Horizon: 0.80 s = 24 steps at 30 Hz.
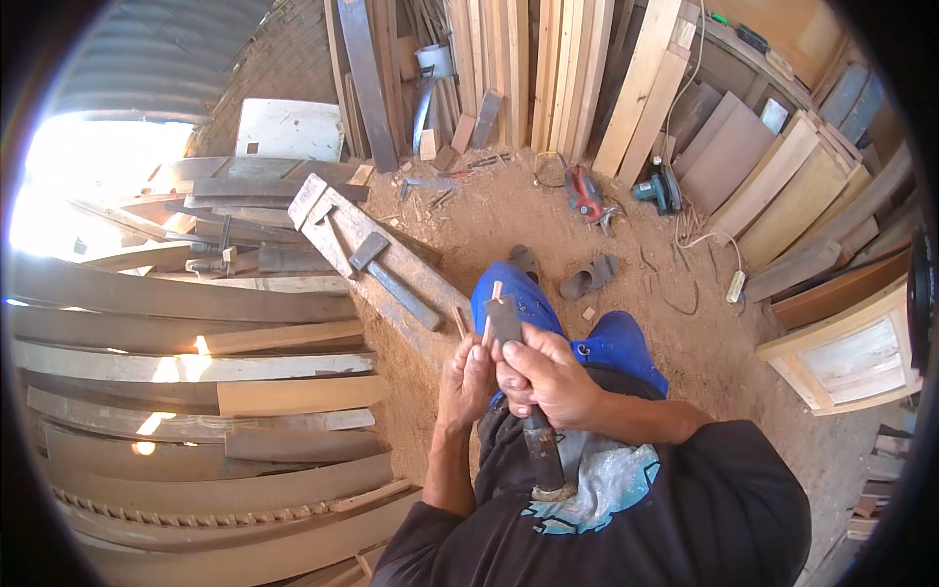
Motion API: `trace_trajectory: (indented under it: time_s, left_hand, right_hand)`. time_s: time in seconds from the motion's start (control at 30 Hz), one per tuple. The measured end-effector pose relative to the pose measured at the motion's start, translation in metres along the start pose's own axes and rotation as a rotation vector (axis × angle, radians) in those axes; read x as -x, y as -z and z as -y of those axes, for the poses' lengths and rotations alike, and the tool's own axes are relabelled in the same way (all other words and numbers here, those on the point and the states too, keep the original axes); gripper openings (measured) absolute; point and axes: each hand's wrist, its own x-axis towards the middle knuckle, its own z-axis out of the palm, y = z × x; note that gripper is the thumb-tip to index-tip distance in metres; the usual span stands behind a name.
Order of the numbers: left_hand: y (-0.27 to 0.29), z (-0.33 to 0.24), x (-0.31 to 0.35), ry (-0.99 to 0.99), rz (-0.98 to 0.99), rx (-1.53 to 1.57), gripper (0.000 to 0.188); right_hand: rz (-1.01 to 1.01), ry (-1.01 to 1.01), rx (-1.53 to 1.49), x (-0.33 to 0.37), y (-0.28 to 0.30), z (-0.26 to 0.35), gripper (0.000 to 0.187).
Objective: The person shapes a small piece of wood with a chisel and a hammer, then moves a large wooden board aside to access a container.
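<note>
My left hand [468,382] is closed around thin wooden sticks [462,321], whose ends poke up past the fingers. Close against it, my right hand [553,377] grips a wide chisel [504,321] with its flat grey blade pointing away from me. The chisel's dark handle [544,455] runs back toward my shirt. A pale sliver of wood [496,291] shows beyond the blade's end; whether it touches the blade I cannot tell. Just ahead and left, a hammer [396,282] with a blue-grey handle lies on a worn plank [323,210], beside a smaller tool [335,240].
Long boards [196,367] lie stacked at the left. Tall planks [567,78] lean at the back. On the sawdust floor are sandals [591,277], a red power tool [585,194], a teal power tool [657,194] and a white-corded socket [736,286]. A framed panel [851,354] stands right.
</note>
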Motion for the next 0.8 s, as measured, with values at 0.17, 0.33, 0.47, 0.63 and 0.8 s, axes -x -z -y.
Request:
trace_trajectory:
  time_s: [0.17, 0.33, 0.47, 0.63, 0.8]
  left_hand:
    - [0.042, 0.035, 0.057, -0.026, 0.187, -0.314, 0.027]
    - [0.027, 0.02, 0.005, 0.043, -0.075, -0.012, 0.02]
    - [0.002, 0.0, -0.017, -0.157, -0.188, -0.038, 0.019]
    - [0.01, 0.001, -0.007, -0.322, -0.032, -0.528, 0.021]
    - [-0.008, -0.013, 0.013, -0.573, -0.098, -0.8, 0.011]
  right_hand:
    - [-0.164, 0.265, 0.081, 0.035, -0.004, 0.043, 0.017]
    - [-0.116, 0.117, -0.008, -0.008, 0.007, 0.015, 0.013]
    - [0.043, -0.046, 0.055, -0.016, -0.012, -0.007, 0.015]
    - [0.021, -0.04, 0.087, -0.001, -0.01, -0.003, 0.017]
    - [0.007, 0.007, 0.024, 0.005, -0.005, 0.001, 0.015]
